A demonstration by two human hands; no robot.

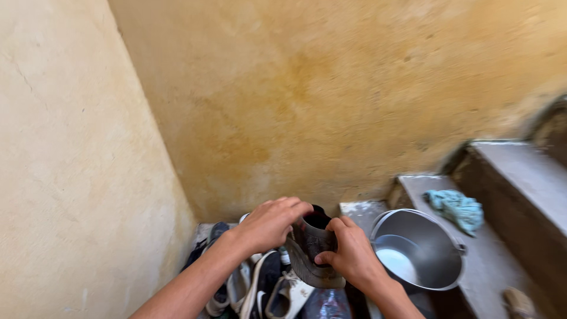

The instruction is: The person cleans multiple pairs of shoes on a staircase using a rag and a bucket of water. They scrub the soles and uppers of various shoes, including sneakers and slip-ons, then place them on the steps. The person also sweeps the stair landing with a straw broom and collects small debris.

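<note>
My left hand [270, 223] grips the top edge of a dark shoe [313, 245], fingers curled over its opening. My right hand [352, 255] holds the same shoe from the right side, thumb pressed on its grey sole. The shoe is held upright, sole facing me, above a pile of several sneakers [260, 289] lying on the floor by the wall corner.
A metal bucket [420, 248] holding some water stands just right of my hands. A blue-green cloth [458, 210] lies on a concrete step [525, 177]. Yellow plastered walls [331, 94] close in on the left and ahead.
</note>
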